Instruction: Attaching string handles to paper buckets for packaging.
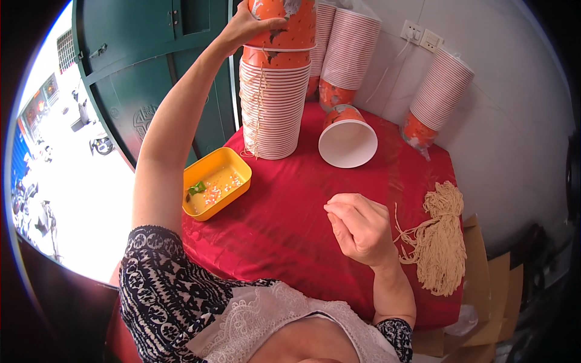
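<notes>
At top centre, the left hand grips an upright orange paper cup directly above the cup stack. The right hand, lower centre, is loosely fisted, well apart.

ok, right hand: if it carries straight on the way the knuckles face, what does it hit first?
The right hand is a loose fist above the red tablecloth, knuckles facing up-left in the picture. Going straight on, the cloth looks free until the tall stack of paper cups; the yellow tray lies left of that line. Depth is unclear.
</notes>
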The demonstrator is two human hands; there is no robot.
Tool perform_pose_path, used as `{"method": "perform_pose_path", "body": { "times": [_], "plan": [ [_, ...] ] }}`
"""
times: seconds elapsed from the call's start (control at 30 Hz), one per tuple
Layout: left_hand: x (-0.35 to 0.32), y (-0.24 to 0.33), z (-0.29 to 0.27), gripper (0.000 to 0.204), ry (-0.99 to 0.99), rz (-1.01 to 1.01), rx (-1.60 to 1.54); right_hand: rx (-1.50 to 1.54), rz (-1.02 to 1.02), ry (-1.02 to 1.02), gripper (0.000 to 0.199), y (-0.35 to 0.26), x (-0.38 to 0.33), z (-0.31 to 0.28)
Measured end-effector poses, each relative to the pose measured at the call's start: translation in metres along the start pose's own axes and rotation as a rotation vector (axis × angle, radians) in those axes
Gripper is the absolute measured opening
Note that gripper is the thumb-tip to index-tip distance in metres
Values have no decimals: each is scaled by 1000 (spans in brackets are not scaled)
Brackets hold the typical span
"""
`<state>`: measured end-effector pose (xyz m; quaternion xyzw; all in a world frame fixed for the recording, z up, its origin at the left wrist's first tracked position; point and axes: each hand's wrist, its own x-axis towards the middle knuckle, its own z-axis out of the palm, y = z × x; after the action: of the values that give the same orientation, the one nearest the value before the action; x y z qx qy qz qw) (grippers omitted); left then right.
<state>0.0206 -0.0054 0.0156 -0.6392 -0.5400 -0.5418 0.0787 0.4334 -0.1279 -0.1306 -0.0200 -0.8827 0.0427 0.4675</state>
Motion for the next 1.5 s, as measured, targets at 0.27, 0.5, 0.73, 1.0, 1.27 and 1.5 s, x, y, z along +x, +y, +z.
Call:
{"method": "perform_pose_path", "body": {
  "times": [0.27,0.5,0.73,1.0,1.27,1.5],
  "plan": [
    [-5,-6,9,116,-48,29,-71,-16,-1,-9,12,3,-2,0],
    [-13,-7,13,118,-2,16,-68,-23,-9,-11,12,4,-2,0],
    [-17,-12,14,120,-16,-11,-38,-26,-19,-7,12,6,-3,0],
    [-23,-13,18,121,-22,-17,-59,-30,-27,-3,12,8,-4,0],
    [-26,-15,21,121,0,-9,-29,-44,-23,-15,13,8,-3,-1],
    [-28,-18,20,115,-3,22,-33,-37,-30,-15,13,8,-4,0]
  ]
}}
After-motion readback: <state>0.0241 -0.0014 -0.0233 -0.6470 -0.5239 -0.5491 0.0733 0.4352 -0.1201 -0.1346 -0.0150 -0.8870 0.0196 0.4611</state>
